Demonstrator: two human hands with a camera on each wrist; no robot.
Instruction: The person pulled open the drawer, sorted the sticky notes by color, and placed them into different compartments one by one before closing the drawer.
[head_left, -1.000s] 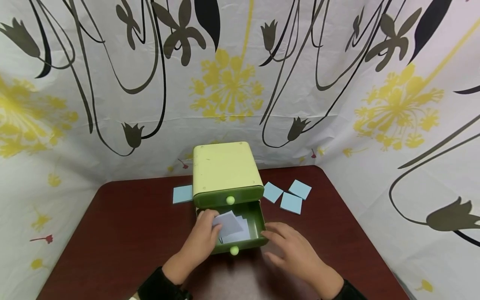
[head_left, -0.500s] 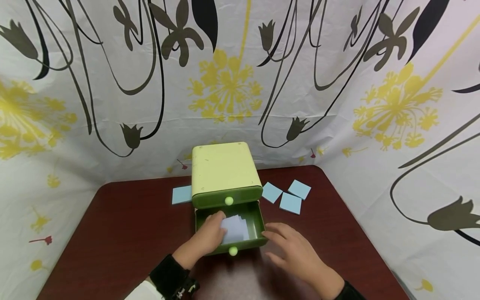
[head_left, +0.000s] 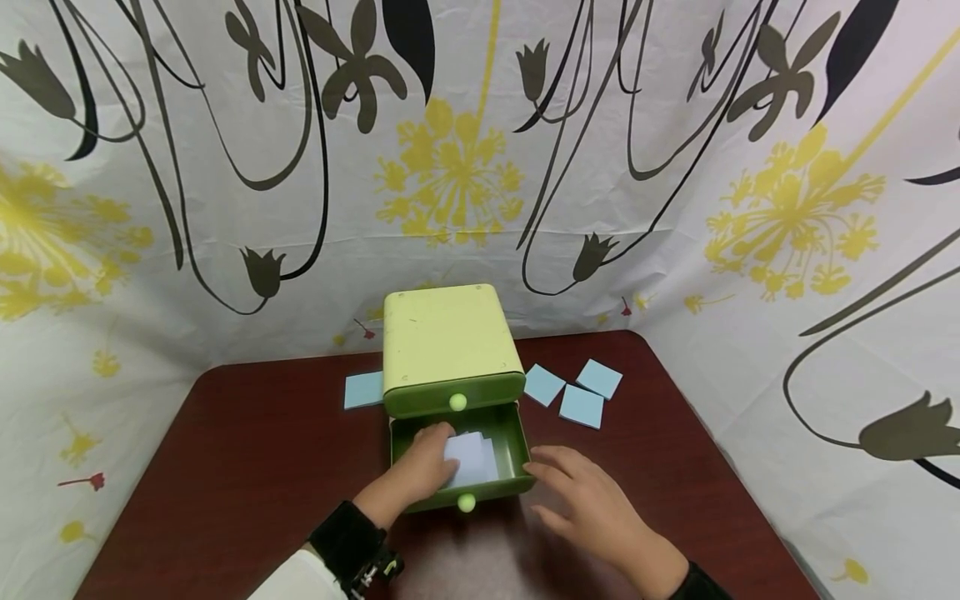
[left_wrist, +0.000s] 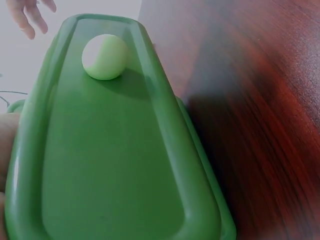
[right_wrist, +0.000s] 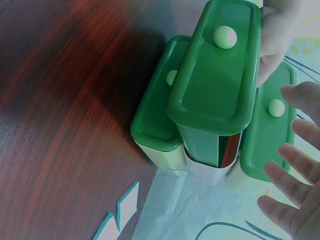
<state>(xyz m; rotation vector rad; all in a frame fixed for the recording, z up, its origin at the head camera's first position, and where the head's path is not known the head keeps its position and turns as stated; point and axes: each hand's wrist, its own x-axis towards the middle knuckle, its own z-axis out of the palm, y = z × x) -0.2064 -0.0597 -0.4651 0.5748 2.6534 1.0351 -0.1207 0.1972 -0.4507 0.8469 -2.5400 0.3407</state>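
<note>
A small pale-yellow drawer cabinet (head_left: 453, 337) with green fronts stands on the table. Its middle drawer (head_left: 467, 500) is pulled out, with pale paper squares (head_left: 471, 460) stacked inside. My left hand (head_left: 423, 467) reaches into the drawer's left side and pinches the squares' left edge; its fingertips are partly hidden. In the left wrist view, the drawer front with its round knob (left_wrist: 105, 57) fills the middle. My right hand (head_left: 588, 504) is beside the drawer's right front corner, holding nothing. In the right wrist view its fingers (right_wrist: 292, 185) are spread apart.
Three light-blue paper pads (head_left: 582, 406) lie to the right of the cabinet, and another blue pad (head_left: 364, 390) lies at its left. The dark red table (head_left: 262, 467) meets a patterned cloth (head_left: 480, 208) behind and at the sides.
My left hand has moved right and deeper into the drawer, lowering the tilted paper square onto the others. My right hand has stayed in place.
</note>
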